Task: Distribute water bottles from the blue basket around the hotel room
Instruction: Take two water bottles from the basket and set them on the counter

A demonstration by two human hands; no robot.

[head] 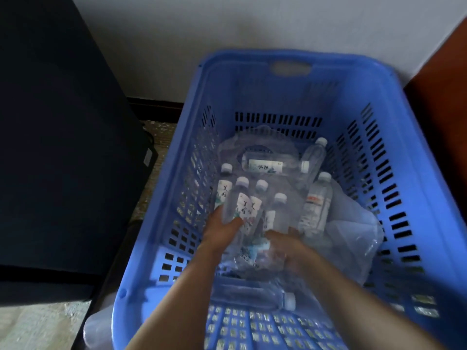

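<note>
A large blue slotted basket [290, 79] fills the middle of the head view. Several clear water bottles with white caps lie inside it; one lies crosswise at the back [265, 165], another with a red-marked label leans at the right [316, 205]. My left hand [222, 231] is inside the basket, fingers wrapped around a labelled bottle [237, 203] that points up and away. My right hand [285, 248] is low in the basket beside it, fingers closed around the base of another bottle [273, 218]. One bottle [252, 295] lies near the front wall.
Crumpled clear plastic wrap [353, 233] lies in the basket's right side. A dark cabinet or appliance [63, 147] stands close on the left. A white wall [227, 26] is behind and a reddish-brown wooden surface [439, 84] at the right. Pale floor shows at lower left.
</note>
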